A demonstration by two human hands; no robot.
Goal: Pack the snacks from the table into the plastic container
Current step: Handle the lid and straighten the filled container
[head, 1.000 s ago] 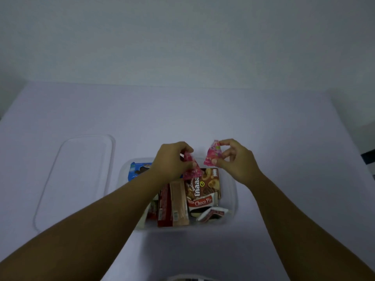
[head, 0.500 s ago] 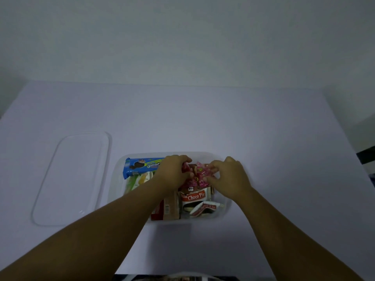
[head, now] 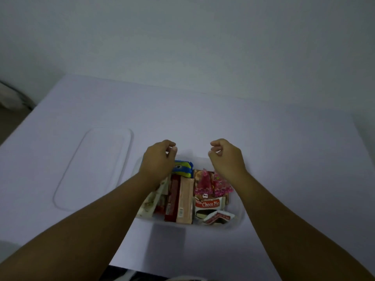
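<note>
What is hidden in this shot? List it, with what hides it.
Head view:
- Far-left part of the plastic container: hidden behind the left hand.
- Blue packet: its left end hidden by that hand.
- Container's right wall: partly behind the right hand and forearm.
- Print on the pink packets: too blurred to read.

A single wide-angle view from the person's head looks forward and steeply down along both forearms. The left hand (head: 159, 162) and right hand (head: 227, 159), both empty, sit near frame centre, close to the lens, over the far end of the clear plastic container (head: 240, 217). Beyond the hands the pale lilac table (head: 203, 118) runs to a grey wall (head: 182, 37).
</note>
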